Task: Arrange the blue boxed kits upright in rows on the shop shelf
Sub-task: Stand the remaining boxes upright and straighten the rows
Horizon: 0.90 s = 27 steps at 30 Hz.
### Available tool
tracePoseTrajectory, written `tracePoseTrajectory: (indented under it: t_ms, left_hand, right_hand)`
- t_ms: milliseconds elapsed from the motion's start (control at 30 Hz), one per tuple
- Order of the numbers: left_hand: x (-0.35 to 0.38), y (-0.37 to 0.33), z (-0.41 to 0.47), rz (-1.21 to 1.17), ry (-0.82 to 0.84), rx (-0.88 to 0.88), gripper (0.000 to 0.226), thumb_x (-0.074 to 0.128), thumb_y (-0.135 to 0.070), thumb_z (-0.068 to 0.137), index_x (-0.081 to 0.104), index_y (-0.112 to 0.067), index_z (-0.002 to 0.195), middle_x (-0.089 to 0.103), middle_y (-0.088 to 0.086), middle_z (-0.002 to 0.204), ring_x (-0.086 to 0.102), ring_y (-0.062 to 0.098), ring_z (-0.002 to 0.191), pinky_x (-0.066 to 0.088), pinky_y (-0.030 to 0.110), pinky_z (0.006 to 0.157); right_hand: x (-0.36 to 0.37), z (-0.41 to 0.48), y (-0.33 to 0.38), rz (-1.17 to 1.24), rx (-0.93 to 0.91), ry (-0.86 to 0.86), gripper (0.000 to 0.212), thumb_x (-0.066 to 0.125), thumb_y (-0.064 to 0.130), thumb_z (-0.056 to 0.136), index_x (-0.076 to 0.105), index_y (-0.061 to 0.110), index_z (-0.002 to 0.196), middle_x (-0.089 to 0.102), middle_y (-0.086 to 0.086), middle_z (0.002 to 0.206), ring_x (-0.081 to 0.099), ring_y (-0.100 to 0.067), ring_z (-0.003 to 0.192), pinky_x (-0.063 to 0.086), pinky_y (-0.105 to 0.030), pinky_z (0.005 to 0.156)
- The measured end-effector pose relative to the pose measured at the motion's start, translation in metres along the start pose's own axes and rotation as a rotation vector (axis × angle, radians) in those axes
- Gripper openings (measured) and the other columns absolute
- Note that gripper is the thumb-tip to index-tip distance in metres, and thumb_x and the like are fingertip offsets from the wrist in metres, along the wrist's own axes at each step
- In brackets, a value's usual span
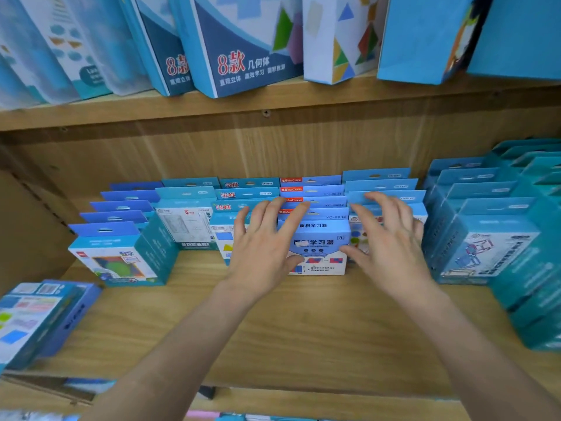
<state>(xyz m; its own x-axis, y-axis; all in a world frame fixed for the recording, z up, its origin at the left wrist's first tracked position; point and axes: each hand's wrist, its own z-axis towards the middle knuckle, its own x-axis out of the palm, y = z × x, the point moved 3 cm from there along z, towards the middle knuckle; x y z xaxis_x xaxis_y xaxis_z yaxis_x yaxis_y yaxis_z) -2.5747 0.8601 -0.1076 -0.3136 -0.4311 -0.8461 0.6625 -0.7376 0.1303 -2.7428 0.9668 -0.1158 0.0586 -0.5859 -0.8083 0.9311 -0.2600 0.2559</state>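
Person's left hand [264, 250] and right hand [390, 238], fingers spread loose, not really gripping anything, rest either side of the front blue kit [321, 247], upright on the wooden shelf [273, 329].

An upper shelf board [273, 101] is running across at twelve o'clock, with a small screw [266, 113] sitting in its front edge. Tall boxes are leaning on it: a dark-blue box printed with a red 8 [243, 53] at twelve, a white box with coloured triangles [337, 41] beside it at one, a plain blue box [425, 38] at two, and pale, blurred boxes [57, 47] at ten. A wooden back panel [212, 156] is showing beneath the board. At nine o'clock a side panel [27, 238] is showing a row of peg holes.
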Motion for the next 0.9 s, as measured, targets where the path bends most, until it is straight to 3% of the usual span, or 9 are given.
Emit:
tracePoseTrajectory:
  t_ms: [200, 533, 733, 900]
  left_hand:
    - [0.006, 0.004, 0.006, 0.046, -0.044, 0.003, 0.095, 0.085, -0.051, 0.051, 0.038, -0.031, 0.131, 0.055, 0.005, 0.113, 0.050, 0.026, 0.109, 0.031, 0.054, 0.101]
    - [0.009, 0.004, 0.009, 0.022, -0.061, 0.006, 0.094, 0.086, -0.047, 0.050, 0.039, -0.028, 0.129, 0.055, 0.007, 0.108, 0.050, 0.028, 0.104, 0.035, 0.051, 0.096]
    - [0.008, 0.003, 0.009, 0.005, -0.042, -0.016, 0.096, 0.087, -0.047, 0.049, 0.039, -0.031, 0.130, 0.054, 0.005, 0.108, 0.053, 0.027, 0.102, 0.036, 0.049, 0.094]
    - [-0.002, 0.004, 0.002, -0.047, -0.008, -0.069, 0.099, 0.085, -0.049, 0.050, 0.035, -0.035, 0.135, 0.051, 0.005, 0.124, 0.049, 0.026, 0.110, 0.039, 0.046, 0.092]
  right_hand:
    - [0.002, 0.003, -0.008, 0.002, -0.012, 0.027, 0.070, 0.080, 0.046, 0.066, 0.056, 0.022, 0.127, 0.047, -0.004, 0.131, 0.032, -0.022, 0.123, 0.035, -0.050, 0.093]
    - [0.000, 0.003, -0.010, 0.027, -0.013, 0.013, 0.064, 0.081, 0.040, 0.067, 0.059, 0.023, 0.125, 0.052, -0.001, 0.127, 0.033, -0.019, 0.119, 0.034, -0.045, 0.090]
    - [-0.004, 0.003, -0.005, 0.002, 0.000, 0.044, 0.064, 0.082, 0.038, 0.067, 0.057, 0.023, 0.125, 0.050, -0.001, 0.127, 0.032, -0.020, 0.120, 0.035, -0.045, 0.090]
    - [-0.019, 0.002, 0.012, 0.056, -0.015, 0.022, 0.057, 0.074, 0.034, 0.077, 0.053, 0.019, 0.128, 0.047, -0.005, 0.128, 0.035, -0.026, 0.121, 0.040, -0.049, 0.090]
